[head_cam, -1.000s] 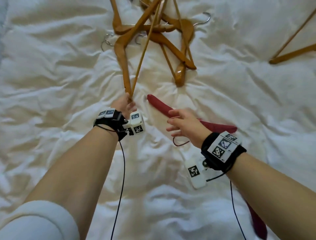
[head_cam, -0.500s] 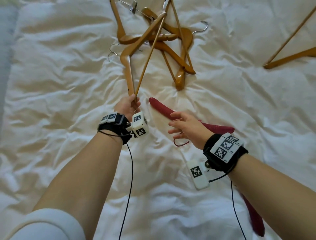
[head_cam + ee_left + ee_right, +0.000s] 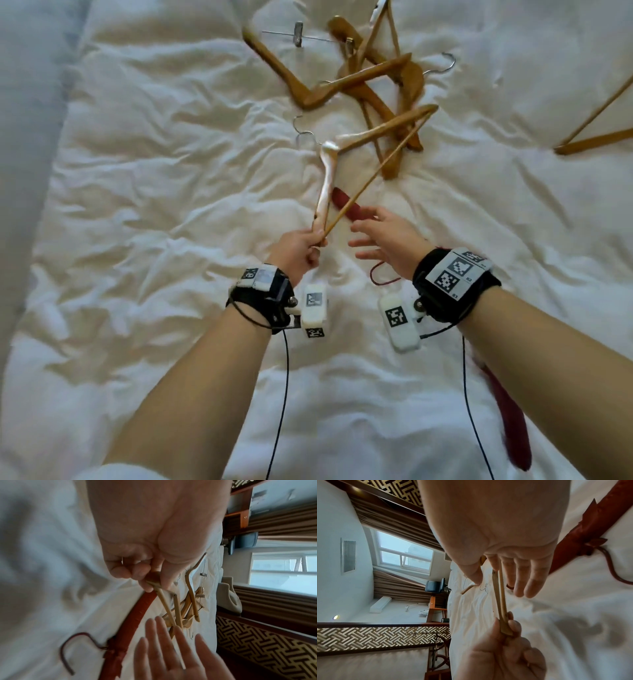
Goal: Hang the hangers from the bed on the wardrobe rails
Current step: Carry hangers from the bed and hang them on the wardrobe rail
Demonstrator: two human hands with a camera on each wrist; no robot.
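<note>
My left hand (image 3: pixel 301 248) grips the near corner of a light wooden hanger (image 3: pixel 329 171), which is lifted off the white bed (image 3: pixel 154 205) and tilted away from me; its metal hook (image 3: pixel 303 132) points left. In the left wrist view my fingers (image 3: pixel 137 574) curl round that corner, and the right wrist view shows the same grip (image 3: pixel 506 628). My right hand (image 3: pixel 383 236) hovers open beside it, fingers spread, above a red padded hanger (image 3: pixel 346 205) lying on the bed. A pile of wooden hangers (image 3: pixel 370 85) lies farther back.
Another wooden hanger (image 3: pixel 596 137) lies at the bed's right edge. A wire clip hanger (image 3: pixel 299 34) sits at the top of the pile. The red hanger's far end (image 3: pixel 510 421) shows under my right forearm. A grey strip (image 3: pixel 27 137) runs along the bed's left side.
My left hand has pulled the wooden hanger out of the pile toward me and raised it. My right hand has lifted off the red hanger and opened beside it.
</note>
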